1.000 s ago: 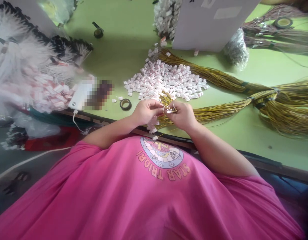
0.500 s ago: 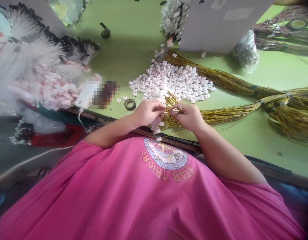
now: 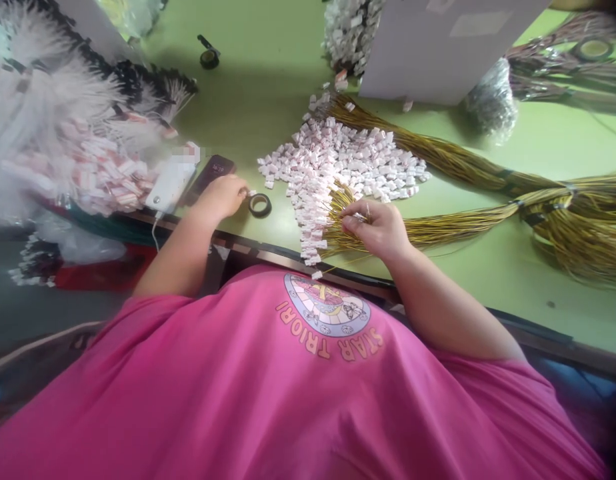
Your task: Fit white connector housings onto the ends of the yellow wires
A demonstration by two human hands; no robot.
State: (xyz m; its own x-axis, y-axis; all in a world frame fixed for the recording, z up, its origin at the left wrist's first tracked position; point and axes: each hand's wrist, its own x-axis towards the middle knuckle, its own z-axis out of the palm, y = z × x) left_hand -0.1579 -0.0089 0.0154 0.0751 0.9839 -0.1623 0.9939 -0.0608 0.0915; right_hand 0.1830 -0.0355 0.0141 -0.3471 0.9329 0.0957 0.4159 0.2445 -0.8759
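My left hand is at the near edge of the green table, between a dark phone and a roll of black tape. Its fingers are curled, with a small white plastic connector at the fingertips. My right hand is pinched around a few thin wire ends with shiny tips, over the fanned end of a yellow-brown wire bundle. White connectors line that fanned end on its left. Behind it spreads a heap of loose white connectors.
A second wire bundle runs behind the heap. Beside my left hand lie a phone and a white power bank with a cable. White wire bundles pile up at left. A pale box stands at the back.
My left hand has moved left, away from the wire ends and my right hand, to the small connector beside the tape roll. My right hand stays almost in place.
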